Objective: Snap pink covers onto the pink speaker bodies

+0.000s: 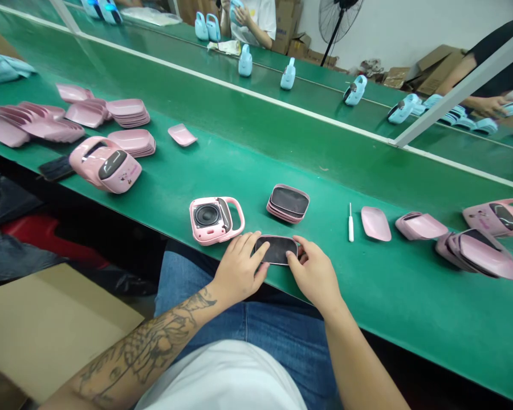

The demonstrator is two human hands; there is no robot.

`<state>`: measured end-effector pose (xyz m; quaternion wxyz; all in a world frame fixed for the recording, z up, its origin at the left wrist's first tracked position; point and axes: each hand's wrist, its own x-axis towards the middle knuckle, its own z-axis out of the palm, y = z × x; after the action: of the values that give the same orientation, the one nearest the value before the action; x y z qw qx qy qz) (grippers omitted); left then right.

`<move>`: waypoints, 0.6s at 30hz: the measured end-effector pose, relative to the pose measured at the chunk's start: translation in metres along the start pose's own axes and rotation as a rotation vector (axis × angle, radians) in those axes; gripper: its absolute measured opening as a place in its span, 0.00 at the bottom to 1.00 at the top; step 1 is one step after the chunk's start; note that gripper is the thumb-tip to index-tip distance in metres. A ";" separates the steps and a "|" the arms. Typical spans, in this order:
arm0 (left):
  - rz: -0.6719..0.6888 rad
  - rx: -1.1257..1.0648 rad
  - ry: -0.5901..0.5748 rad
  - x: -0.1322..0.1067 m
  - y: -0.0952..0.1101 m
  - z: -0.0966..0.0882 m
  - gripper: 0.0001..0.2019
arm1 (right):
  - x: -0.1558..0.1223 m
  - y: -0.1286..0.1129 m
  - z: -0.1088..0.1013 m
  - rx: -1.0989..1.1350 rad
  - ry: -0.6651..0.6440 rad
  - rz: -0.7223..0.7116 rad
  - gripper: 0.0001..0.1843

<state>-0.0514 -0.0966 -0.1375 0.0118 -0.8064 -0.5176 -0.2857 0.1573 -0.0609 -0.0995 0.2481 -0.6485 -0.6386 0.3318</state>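
My left hand (241,265) and my right hand (314,270) hold a dark-faced speaker cover (277,250) from its two ends, near the table's front edge. The thumb and fingers of each hand press on its rim and face. Left of it lies a pink handled speaker (214,221) with its round black driver exposed. Just beyond my hands sits a stack of pink covers (288,203), the top one showing its dark inner side.
A white screwdriver (351,223) and a pink cover (375,224) lie to the right, with more covers (476,253) past them. Pink cover stacks (130,113) and a closed pink speaker (106,165) are at left. Blue speakers (288,74) line the far belt, where people work.
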 end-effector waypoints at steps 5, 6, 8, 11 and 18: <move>0.079 -0.089 0.149 0.001 -0.009 0.000 0.29 | -0.006 0.002 -0.008 0.245 -0.009 0.095 0.29; 0.133 -0.091 0.190 0.003 -0.011 -0.001 0.32 | -0.008 0.002 -0.011 0.314 -0.028 0.118 0.30; 0.229 -0.087 0.268 0.005 -0.012 -0.005 0.37 | -0.014 0.002 -0.015 0.448 -0.083 0.155 0.33; 0.301 -0.090 0.350 0.010 -0.009 -0.011 0.40 | -0.028 -0.004 -0.014 0.640 -0.180 0.193 0.39; 0.309 -0.083 0.276 0.006 -0.001 -0.038 0.40 | -0.051 -0.020 0.008 1.268 -0.488 0.237 0.46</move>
<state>-0.0671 -0.1029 -0.1029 0.0930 -0.8291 -0.3691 -0.4094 0.1403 -0.1112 -0.0844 0.3908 -0.3503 -0.2836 0.8026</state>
